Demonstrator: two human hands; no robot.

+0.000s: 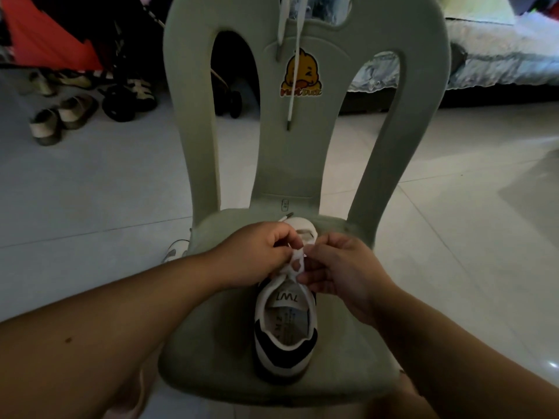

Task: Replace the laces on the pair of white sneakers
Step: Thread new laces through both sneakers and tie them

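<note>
A white sneaker (284,325) with dark heel trim stands on the seat of a pale green plastic chair (211,337), toe pointing away from me. My left hand (260,252) pinches a white lace (298,256) over the sneaker's tongue. Opposite it, my right hand (335,264) also has its fingers closed on the same lace. One lace tip (287,215) pokes out past the toe. A second white lace (295,71) hangs over the chair's backrest. Part of the other white sneaker (177,251) shows on the floor left of the chair.
The chair's backrest carries a yellow duck sticker (301,75). Several shoes (60,116) and a stroller (127,86) stand at the back left on the white tile floor. A bed (499,55) lies at the back right.
</note>
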